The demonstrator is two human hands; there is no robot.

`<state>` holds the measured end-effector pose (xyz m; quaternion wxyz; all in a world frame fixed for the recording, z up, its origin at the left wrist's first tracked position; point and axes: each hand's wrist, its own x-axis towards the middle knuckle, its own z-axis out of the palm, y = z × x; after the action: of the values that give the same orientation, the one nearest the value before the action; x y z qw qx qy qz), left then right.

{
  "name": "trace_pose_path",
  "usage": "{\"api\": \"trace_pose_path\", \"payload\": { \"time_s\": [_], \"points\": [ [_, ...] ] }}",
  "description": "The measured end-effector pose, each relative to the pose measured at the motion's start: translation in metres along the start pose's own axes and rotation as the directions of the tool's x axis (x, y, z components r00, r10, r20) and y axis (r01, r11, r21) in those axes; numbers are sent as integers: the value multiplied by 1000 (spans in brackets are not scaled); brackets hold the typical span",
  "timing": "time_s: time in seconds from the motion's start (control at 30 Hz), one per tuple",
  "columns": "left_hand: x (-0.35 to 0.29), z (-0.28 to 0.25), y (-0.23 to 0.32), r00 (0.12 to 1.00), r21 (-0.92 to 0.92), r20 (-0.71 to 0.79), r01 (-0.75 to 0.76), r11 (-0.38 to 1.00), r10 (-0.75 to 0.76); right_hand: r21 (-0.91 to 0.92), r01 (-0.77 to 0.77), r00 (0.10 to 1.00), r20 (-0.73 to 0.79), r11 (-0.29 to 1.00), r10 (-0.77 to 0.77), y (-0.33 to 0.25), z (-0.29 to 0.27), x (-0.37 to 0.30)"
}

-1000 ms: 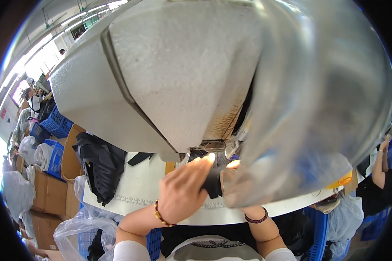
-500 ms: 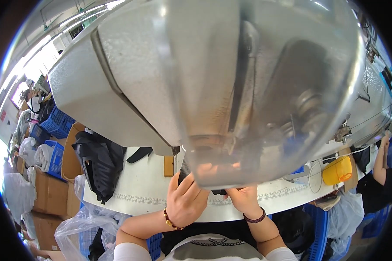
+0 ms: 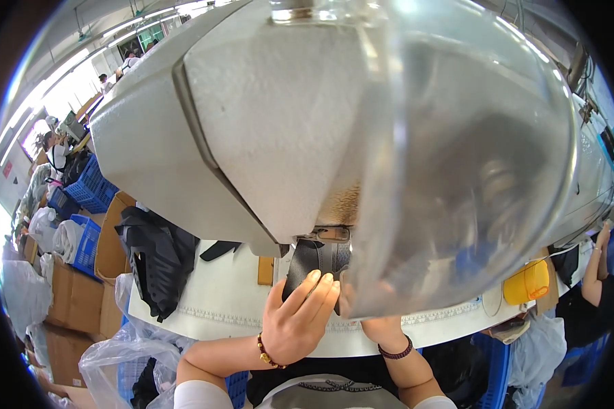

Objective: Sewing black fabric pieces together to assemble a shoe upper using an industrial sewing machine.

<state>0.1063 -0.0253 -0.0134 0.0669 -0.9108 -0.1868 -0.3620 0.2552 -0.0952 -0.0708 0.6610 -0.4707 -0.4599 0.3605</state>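
Note:
A black textured fabric piece with a strap [image 3: 310, 260] lies under the head of a large pale sewing machine [image 3: 266, 136]. My left hand [image 3: 298, 327] rests on its near part, fingers stretched out and thumb to the side, holding it down flat. My right hand [image 3: 385, 330] is at the near edge of the white table, to the right of the fabric. Its fingers disappear behind the machine's clear curved cover [image 3: 457, 204], so their grip is hidden. The needle area is partly covered as well.
A ruler strip [image 3: 205, 315] runs along the near edge of the white table [image 3: 232, 300]. Crumpled black fabric [image 3: 155, 255] hangs off its left side. A small black piece [image 3: 220, 249] and a tan block [image 3: 265, 271] lie nearby. A yellow container [image 3: 526, 282] stands right.
The view has shifted, so the clear cover appears farther right and more of the black fabric shows. My left hand stays on it; my right hand's fingers have gone behind the cover.

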Motion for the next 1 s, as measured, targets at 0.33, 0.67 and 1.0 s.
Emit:
{"api": "trace_pose_path", "payload": {
  "time_s": [0.33, 0.67, 1.0],
  "points": [
    [17, -2, -6, 1000, -27, 13, 24, 999, -24, -7, 20, 999, -50, 1000, -21, 3, -5, 14],
    [24, 3, -12, 1000, -16, -29, -7, 1000, 6, 228, -96, 988, -100, 969, 122, -21, -3, 25],
    [28, -3, -22, 989, -100, 97, 122, 987, -112, 30, -152, 987, 55, 988, 150, -15, 0, 25]
  ]
}}
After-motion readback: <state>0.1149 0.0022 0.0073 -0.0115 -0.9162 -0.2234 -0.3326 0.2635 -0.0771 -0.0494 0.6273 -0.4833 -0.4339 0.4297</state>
